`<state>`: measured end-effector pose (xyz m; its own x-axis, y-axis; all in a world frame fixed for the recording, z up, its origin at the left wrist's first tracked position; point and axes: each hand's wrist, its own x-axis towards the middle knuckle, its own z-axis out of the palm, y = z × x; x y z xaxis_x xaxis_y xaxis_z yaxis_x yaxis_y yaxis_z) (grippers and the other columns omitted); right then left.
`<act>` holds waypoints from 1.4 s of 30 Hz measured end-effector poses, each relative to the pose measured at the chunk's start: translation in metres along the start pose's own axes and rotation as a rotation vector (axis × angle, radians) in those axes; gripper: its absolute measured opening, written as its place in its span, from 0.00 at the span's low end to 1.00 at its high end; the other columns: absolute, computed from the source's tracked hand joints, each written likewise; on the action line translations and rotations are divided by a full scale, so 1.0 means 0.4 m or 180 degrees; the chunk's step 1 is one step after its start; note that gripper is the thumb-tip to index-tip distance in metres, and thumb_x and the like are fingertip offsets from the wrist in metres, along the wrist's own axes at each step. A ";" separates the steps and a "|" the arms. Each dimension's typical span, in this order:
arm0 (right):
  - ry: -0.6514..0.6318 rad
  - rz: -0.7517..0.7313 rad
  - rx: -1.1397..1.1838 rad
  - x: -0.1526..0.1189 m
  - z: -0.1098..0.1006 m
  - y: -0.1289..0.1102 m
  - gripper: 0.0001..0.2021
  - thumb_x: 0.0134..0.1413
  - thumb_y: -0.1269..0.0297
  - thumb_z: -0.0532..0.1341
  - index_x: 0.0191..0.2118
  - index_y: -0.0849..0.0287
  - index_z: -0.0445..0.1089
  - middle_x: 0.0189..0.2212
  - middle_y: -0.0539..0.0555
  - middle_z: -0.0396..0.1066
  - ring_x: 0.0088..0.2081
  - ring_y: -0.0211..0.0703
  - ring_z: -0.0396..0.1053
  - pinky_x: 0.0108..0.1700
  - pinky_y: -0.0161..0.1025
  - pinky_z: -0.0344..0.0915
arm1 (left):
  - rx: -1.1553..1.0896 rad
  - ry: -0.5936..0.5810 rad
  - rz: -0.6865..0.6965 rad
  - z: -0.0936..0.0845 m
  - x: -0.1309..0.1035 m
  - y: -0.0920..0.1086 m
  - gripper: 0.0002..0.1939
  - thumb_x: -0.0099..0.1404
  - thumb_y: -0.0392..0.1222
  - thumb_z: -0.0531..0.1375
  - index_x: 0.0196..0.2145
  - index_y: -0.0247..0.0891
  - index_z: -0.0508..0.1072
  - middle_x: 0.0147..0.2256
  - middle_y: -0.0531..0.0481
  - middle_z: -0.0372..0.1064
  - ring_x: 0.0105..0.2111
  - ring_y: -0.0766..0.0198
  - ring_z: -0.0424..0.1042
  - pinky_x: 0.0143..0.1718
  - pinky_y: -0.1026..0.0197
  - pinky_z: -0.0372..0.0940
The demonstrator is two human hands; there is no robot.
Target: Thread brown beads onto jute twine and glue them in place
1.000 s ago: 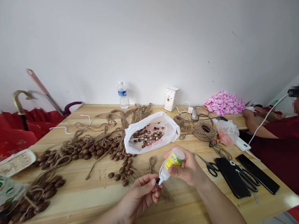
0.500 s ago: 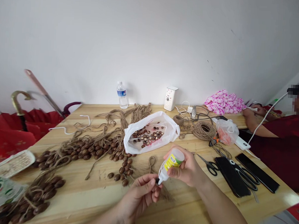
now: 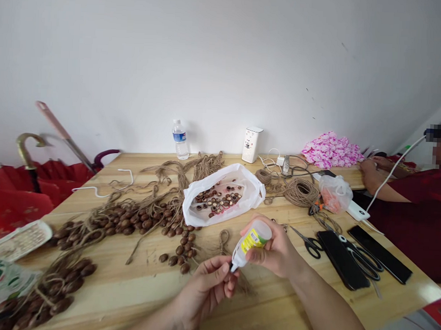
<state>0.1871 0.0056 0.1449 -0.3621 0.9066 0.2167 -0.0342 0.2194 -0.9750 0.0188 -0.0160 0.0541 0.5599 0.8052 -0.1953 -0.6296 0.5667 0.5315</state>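
My right hand (image 3: 278, 251) grips a squeeze bottle (image 3: 252, 241) with a yellow and green label, tilted nozzle-down. Its white nozzle meets a small dark piece (image 3: 232, 267) pinched between the thumb and fingers of my left hand (image 3: 207, 288). The piece is mostly covered by fingers, so its kind is unclear. Just behind my hands lies a looped twine cord (image 3: 224, 238) with frayed ends. To the left of it are several loose brown nuts (image 3: 181, 251). Beyond sits an open white plastic bag (image 3: 193, 218) containing cut nut pieces (image 3: 218, 202).
Brown nuts on twine (image 3: 125, 219) spread across the left side. Scissors (image 3: 310, 244), a black phone (image 3: 341, 260) and larger scissors (image 3: 363, 256) lie right. A twine coil (image 3: 301, 193) and water bottle (image 3: 180, 140) stand farther back. Another person (image 3: 418, 195) sits at right.
The bottle's nozzle has shifted slightly left onto the dark piece. My hands otherwise hold nearly the same place. The other person's hands at the right have moved a little.
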 end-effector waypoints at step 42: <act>0.0024 -0.0357 -0.0212 -0.003 -0.015 -0.009 0.19 0.40 0.54 0.69 0.36 0.61 0.70 0.30 0.49 0.60 0.28 0.34 0.59 0.28 0.31 0.55 | -0.0086 -0.0039 -0.0032 -0.015 -0.004 -0.002 0.09 0.53 0.36 0.66 0.34 0.33 0.77 0.26 0.45 0.74 0.21 0.70 0.67 0.22 0.67 0.59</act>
<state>0.1930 0.0059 0.1486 -0.3525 0.8776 0.3248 -0.0120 0.3429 -0.9393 0.0153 -0.0167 0.0491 0.5728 0.7973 -0.1904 -0.6381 0.5795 0.5070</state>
